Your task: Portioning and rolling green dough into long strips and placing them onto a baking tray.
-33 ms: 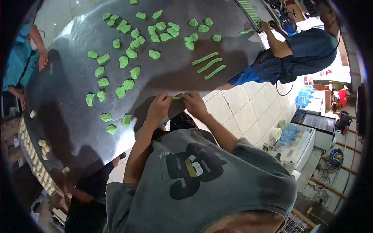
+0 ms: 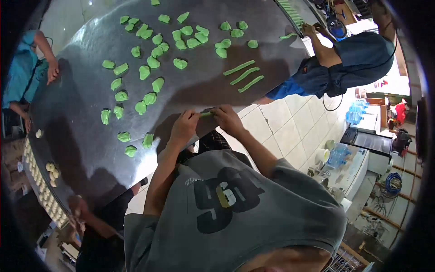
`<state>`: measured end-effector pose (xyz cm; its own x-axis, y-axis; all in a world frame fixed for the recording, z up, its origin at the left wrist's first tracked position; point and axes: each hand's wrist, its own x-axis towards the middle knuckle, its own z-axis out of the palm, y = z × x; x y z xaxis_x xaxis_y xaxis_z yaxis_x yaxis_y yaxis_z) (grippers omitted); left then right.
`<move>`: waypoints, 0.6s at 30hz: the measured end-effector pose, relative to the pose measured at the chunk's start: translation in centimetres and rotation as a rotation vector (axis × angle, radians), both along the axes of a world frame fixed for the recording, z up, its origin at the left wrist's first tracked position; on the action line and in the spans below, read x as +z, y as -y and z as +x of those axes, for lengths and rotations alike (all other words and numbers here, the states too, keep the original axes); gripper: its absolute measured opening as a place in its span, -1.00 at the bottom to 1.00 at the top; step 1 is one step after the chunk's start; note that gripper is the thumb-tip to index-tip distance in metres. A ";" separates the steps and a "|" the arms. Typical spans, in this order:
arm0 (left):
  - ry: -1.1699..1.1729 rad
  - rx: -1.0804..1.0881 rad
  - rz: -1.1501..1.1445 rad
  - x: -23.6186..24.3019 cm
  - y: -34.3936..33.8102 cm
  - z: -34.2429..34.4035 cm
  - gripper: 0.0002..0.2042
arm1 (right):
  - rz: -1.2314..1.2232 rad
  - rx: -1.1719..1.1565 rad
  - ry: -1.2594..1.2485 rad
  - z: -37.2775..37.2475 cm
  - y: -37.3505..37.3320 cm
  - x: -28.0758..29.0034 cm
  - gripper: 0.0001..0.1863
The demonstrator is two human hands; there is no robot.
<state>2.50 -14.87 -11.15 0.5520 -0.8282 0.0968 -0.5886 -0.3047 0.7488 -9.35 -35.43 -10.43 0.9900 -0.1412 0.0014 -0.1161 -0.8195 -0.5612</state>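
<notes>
A short green dough strip [image 2: 206, 114] lies across the near edge of the dark metal table [image 2: 199, 90]. My left hand [image 2: 185, 124] has its fingers closed over the strip's left end. At the other end, the bent fingers of my right hand [image 2: 227, 120] hold the dough too; both tips are hidden under my fingers. Ahead and to the right, three thin green dough ropes [image 2: 244, 76] lie side by side. Many torn green dough pieces [image 2: 153, 61] are scattered over the table's left and far parts.
A co-worker in dark blue [image 2: 349, 63] reaches to a tray of green strips [image 2: 290, 12] at far right. Another person's teal sleeve [image 2: 25, 68] is at far left. At lower left, a person's hand [image 2: 81, 208] is near a tray of pale dough pieces [image 2: 45, 195].
My hands are slightly farther apart, and more of the green strip shows between them. The lower-left person's hand has shifted at the table edge.
</notes>
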 end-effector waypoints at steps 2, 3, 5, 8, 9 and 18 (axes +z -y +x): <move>-0.023 0.090 -0.021 1.2 -1.3 -0.6 -0.73 | 0.043 0.018 0.068 0.2 1.0 0.3 -0.59; -0.052 0.190 -0.048 1.7 -2.0 -1.0 -0.79 | 0.081 0.044 0.128 0.3 1.2 0.5 -0.58; 0.071 0.204 0.001 1.2 -3.7 -1.4 -0.76 | 0.100 0.083 0.088 0.0 0.8 0.6 -0.56; 0.249 0.280 0.059 1.3 -3.9 -4.0 -0.66 | -0.104 0.119 0.163 -0.6 -1.8 0.2 -0.50; 0.320 0.337 0.058 1.5 -3.2 -4.9 -0.57 | 0.060 0.007 0.171 -1.1 -3.6 0.1 -0.50; 0.411 0.649 0.299 -1.2 4.9 5.7 -0.37 | -0.514 -0.183 0.190 12.7 -3.1 -3.0 -0.34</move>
